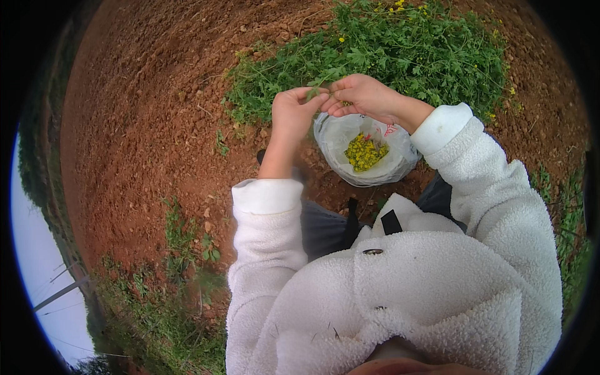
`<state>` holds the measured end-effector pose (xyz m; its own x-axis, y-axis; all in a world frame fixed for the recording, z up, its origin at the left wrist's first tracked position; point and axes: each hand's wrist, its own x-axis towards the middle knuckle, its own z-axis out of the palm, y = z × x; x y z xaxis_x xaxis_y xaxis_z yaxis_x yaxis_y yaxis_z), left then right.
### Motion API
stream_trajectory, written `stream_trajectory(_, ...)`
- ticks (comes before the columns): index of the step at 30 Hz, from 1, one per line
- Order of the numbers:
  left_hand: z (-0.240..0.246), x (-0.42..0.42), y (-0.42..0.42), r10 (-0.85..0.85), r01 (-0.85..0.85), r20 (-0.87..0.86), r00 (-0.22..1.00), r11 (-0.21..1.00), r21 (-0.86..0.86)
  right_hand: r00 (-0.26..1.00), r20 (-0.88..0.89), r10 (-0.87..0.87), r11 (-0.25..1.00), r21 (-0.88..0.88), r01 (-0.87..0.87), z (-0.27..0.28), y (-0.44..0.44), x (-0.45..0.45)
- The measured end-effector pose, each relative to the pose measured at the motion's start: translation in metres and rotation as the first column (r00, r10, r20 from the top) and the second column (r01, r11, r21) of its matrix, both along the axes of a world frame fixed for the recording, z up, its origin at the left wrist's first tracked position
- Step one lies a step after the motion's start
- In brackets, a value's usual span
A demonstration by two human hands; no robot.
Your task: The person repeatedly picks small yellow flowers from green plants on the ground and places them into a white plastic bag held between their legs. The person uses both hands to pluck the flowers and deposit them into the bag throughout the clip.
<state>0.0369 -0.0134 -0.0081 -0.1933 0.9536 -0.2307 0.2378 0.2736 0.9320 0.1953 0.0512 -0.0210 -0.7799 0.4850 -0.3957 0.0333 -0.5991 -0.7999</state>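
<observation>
My left hand (291, 112) pinches a thin green leafy sprig (315, 91) between thumb and fingers. From the other side my right hand (363, 97) meets it, its fingertips closed on the same sprig. Small yellowish bits show under the right fingers, too small to tell apart. Just below both hands stands a round container lined with a whitish plastic bag (335, 157), which bears red and dark writing. Inside it lies a small heap of yellow flower heads (364, 153). Beyond my hands spreads a heap of green leafy plants (422, 61) with scattered yellow flowers.
Reddish-brown clumpy soil (154, 117) surrounds the heap and the container. Weeds (159, 309) grow at the lower left, and more grass (572, 253) stands at the right edge. My dark trouser leg (326, 227) is close to the container. A pole (61, 294) rises against the sky.
</observation>
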Motion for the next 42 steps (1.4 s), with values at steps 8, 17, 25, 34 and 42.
stream_trajectory(8,-0.001,0.001,0.0,-0.026,0.026,-0.004,1.0,0.998,-0.053,0.992,0.107,0.067,0.987,0.142,-0.081,0.003,-0.001,-0.002)
stream_trajectory(17,-0.002,0.001,0.007,-0.043,0.063,0.173,0.984,0.992,-0.113,0.991,0.102,0.081,0.953,0.283,-0.107,0.003,0.001,-0.005)
stream_trajectory(25,-0.029,-0.006,0.012,-0.19,0.189,-0.04,0.981,0.982,-0.026,0.985,0.16,0.062,0.917,0.38,-0.119,-0.001,0.004,-0.009)
stream_trajectory(34,-0.031,-0.004,0.01,-0.247,0.245,-0.075,0.966,0.969,-0.029,0.961,0.272,0.055,0.877,0.446,-0.177,-0.004,0.008,-0.008)
stream_trajectory(42,-0.012,-0.009,0.011,-0.023,0.085,0.304,0.952,0.978,-0.192,0.897,0.431,0.097,0.785,0.521,-0.336,-0.003,0.011,-0.002)
